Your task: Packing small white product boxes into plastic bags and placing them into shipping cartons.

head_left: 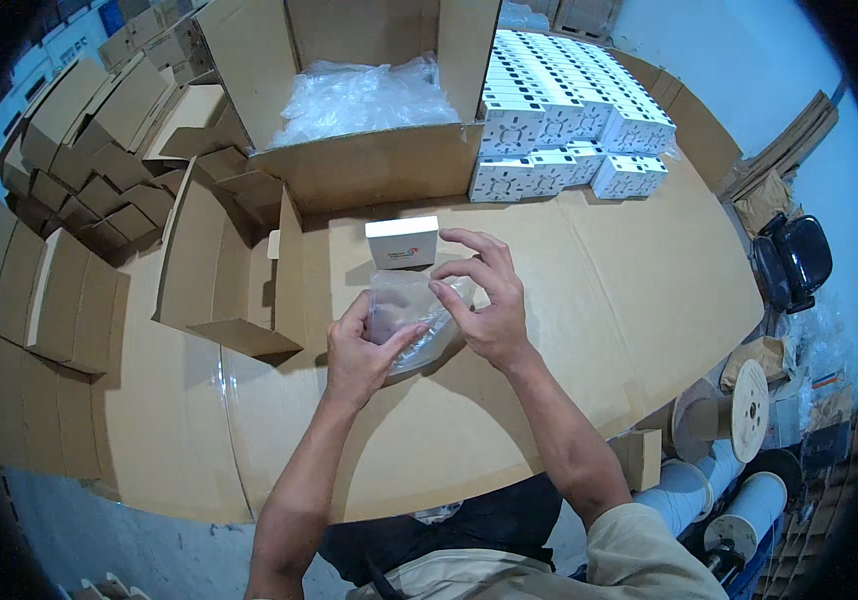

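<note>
A clear plastic bag (401, 302) is held between my two hands above the cardboard-covered table. My left hand (357, 350) grips its left side, thumb across the front. At the bag's upper right edge, my right hand (489, 305) pinches the plastic between thumb and index finger, its other fingers raised. Just beyond the bag stands a small white box (402, 246) with a printed mark on its front. Whether anything lies inside the bag cannot be made out.
An open carton (369, 165) of clear plastic bags (364, 100) stands at the back. Stacked white boxes (574, 110) with printed sides sit to its right. An open brown box (234, 265) stands left of my hands, with more brown boxes (39, 330) farther left. Spools (749, 410) lie beyond the table's right edge.
</note>
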Tool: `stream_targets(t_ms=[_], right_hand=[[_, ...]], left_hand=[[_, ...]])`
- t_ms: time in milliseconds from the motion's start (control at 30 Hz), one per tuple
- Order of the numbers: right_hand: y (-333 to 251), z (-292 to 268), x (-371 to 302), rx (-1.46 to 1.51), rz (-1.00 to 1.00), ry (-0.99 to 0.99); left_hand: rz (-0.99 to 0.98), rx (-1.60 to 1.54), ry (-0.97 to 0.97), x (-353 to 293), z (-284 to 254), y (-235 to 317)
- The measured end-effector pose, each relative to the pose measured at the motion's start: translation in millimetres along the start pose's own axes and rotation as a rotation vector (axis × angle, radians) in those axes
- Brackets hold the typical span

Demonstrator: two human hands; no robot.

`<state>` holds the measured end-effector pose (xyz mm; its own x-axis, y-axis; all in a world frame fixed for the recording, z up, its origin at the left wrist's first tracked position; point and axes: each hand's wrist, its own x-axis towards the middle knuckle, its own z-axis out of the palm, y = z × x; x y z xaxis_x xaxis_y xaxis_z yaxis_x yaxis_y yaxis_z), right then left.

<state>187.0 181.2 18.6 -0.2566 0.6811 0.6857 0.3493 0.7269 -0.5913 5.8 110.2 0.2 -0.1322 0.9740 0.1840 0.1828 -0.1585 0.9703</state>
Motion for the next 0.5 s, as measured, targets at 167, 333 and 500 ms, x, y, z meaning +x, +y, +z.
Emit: stream_targets(t_ms=[167,333,500], right_hand=[[-3.1,2.4,-0.5,-0.017,-0.002,0.052],[-0.2,4.5,-6.0,-0.103,-0.067,0.061],[-5.2,-4.5,1.2,-0.125,-0.204,-0.119]], left_hand=[[-0.065,0.019,0.031,2.1,1.2,2.9],[-0.147,0.126,0.066,3.7,1.1,2.0],[-0.143,0.155,0.068,5.8,-1.0,-1.1]])
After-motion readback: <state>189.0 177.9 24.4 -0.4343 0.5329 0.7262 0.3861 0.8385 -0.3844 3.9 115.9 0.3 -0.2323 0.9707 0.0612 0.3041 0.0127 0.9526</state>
